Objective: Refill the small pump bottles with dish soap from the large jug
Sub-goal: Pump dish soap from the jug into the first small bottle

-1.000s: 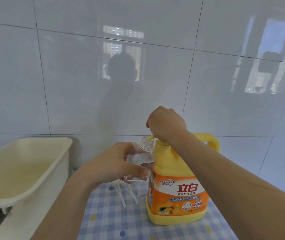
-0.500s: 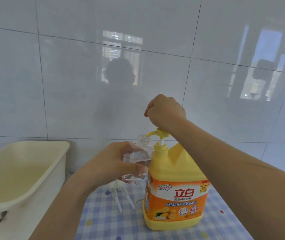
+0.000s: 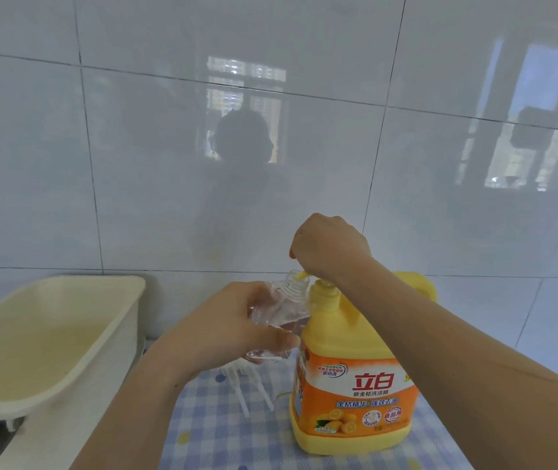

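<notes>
A large yellow jug (image 3: 355,385) with an orange label stands upright on the checked cloth. My right hand (image 3: 330,245) sits curled on top of its yellow pump head, which is pressed down; the yellow spout (image 3: 302,275) pokes out under the hand. My left hand (image 3: 226,330) grips a small clear bottle (image 3: 282,308), tilted, with its open threaded neck right under the spout. The bottle looks mostly clear inside. Two white pump tops with dip tubes (image 3: 254,391) lie on the cloth below my left hand.
A cream plastic tub (image 3: 108,320) stands at the left, raised above the cloth. A glossy white tiled wall (image 3: 135,164) rises close behind everything. The blue checked cloth (image 3: 223,435) covers the surface in front.
The pump head rose half a second ago and is down again under my right hand. The jug and the clear bottle stay in place.
</notes>
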